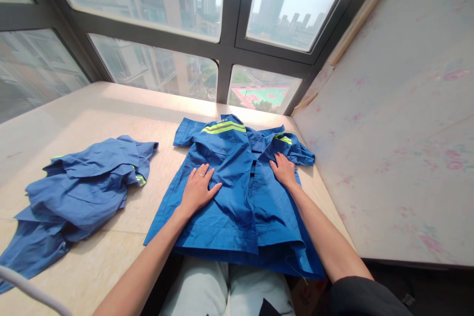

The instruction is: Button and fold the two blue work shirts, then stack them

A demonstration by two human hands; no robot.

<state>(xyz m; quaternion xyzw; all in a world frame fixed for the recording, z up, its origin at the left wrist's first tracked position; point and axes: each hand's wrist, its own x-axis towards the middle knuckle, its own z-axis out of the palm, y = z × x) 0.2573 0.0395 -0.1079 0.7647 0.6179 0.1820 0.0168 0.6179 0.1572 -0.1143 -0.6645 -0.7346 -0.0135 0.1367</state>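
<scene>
A blue short-sleeved work shirt (pixel 225 207) with yellow-green reflective stripes is spread out before me, collar end toward the window. Its front is partly open down the middle, and the lower hem hangs over the near edge. My left hand (pixel 200 187) lies flat on the left front panel, fingers spread, a ring on one finger. On the right panel, near the right sleeve, rests my right hand (pixel 284 170), its fingers stretched out on the cloth. The right sleeve is bunched by the wall, while the left one lies fairly flat.
Another blue garment (pixel 92 182) with yellow-green trim lies crumpled on the pale sill surface (pixel 122 252) at left. Dark-framed windows (pixel 225 59) stand behind. A flower-patterned wall (pixel 400 133) bounds the right side. A grey curved tube (pixel 31 291) crosses the lower left corner.
</scene>
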